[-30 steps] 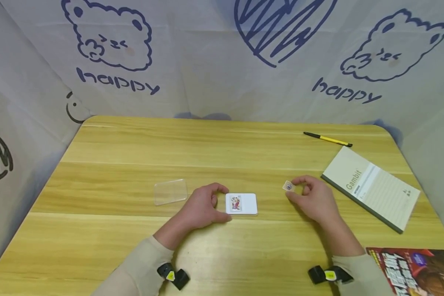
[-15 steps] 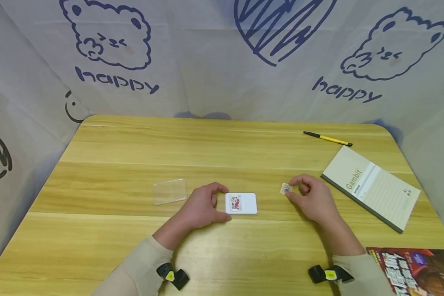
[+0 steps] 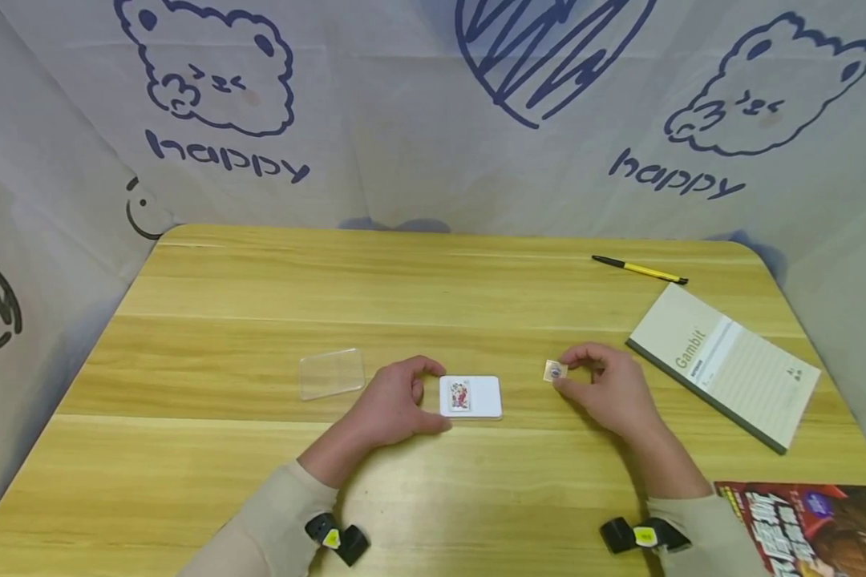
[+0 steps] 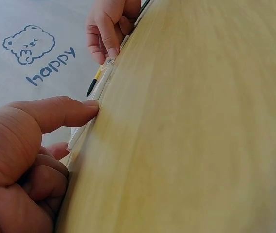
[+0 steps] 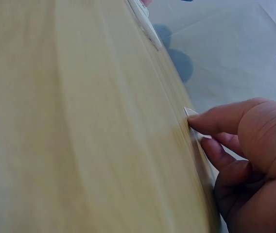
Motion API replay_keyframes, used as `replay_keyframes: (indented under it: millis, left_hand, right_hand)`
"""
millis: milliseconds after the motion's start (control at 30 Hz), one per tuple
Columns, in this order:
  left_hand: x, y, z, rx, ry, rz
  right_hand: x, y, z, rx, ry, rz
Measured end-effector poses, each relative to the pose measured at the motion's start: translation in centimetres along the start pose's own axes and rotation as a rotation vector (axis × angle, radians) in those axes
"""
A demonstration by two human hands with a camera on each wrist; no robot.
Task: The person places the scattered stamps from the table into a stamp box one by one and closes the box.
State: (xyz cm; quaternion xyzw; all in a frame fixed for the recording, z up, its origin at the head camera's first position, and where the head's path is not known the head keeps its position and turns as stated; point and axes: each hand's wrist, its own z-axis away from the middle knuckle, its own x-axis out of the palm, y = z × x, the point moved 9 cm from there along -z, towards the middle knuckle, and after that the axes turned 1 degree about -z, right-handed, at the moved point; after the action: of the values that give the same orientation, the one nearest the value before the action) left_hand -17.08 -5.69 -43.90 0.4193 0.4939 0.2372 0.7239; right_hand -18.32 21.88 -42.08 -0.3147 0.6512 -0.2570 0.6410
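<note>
One white case (image 3: 486,397) lies between left hand's (image 3: 397,402) gripping fingers; right hand (image 3: 609,389) pinches small card (image 3: 551,369). Likely positioning; next needs steady pinch.

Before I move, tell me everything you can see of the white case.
The white case is a thin, rounded-cornered rectangle, plastic by its look. It lies flat on the table, long side running left to right. Its left half carries a small colourful picture, perhaps a stamp; its right half is plain white. The left hand holds its left end, thumb at the near edge. Its underside is hidden.
</note>
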Motion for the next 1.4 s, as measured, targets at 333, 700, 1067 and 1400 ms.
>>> replay_keyframes:
  millis: [333,700,1067,1400]
  left_hand:
    - [0.0,-0.3,0.0,-0.006,0.001,0.009]
    - [-0.1,-0.2,0.2,0.006,0.003,0.018]
    - [-0.1,-0.1,0.2,0.000,-0.001,0.024]
    - [0.1,-0.1,0.0,-0.005,-0.006,0.022]
  right_hand:
    - [0.7,-0.2,-0.1,-0.053,-0.069,-0.012]
    - [0.8,0.2,-0.1,-0.026,-0.098,-0.070]
    - [1.1,-0.4,0.0,-0.052,-0.130,-0.139]
    - [2.0,-2.1,0.1,-0.116,-0.148,-0.261]
